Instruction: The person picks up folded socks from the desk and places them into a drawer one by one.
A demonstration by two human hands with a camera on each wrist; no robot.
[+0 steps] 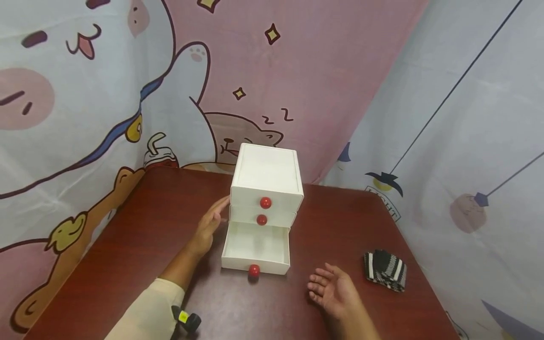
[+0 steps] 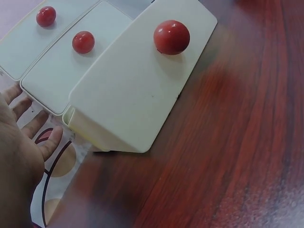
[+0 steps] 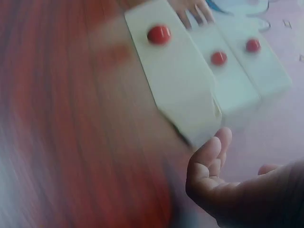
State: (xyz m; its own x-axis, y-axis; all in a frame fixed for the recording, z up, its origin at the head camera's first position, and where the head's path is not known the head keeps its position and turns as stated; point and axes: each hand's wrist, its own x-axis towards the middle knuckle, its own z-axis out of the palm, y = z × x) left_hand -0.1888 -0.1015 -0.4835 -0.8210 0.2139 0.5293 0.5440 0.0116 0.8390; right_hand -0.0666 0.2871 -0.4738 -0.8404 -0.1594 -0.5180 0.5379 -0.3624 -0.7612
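A small white chest of drawers (image 1: 267,167) stands on the table, each of its three drawers with a round red knob. Its bottom drawer (image 1: 256,243) is pulled out and bare inside, while the upper two are closed. My left hand (image 1: 208,230) is at the chest's left side, fingers extended with the tips right at the side wall. To the right of the pulled-out drawer, my right hand (image 1: 335,290) hovers with loosely bent fingers and nothing in it. The right wrist view shows its fingers (image 3: 205,159) near the drawer's side.
A folded black, white and grey striped cloth (image 1: 385,270) lies on the right of the dark red-brown table (image 1: 170,208). Behind the table hangs a printed cartoon curtain (image 1: 314,71). A black device with a yellow label (image 1: 185,317) is on my left wrist.
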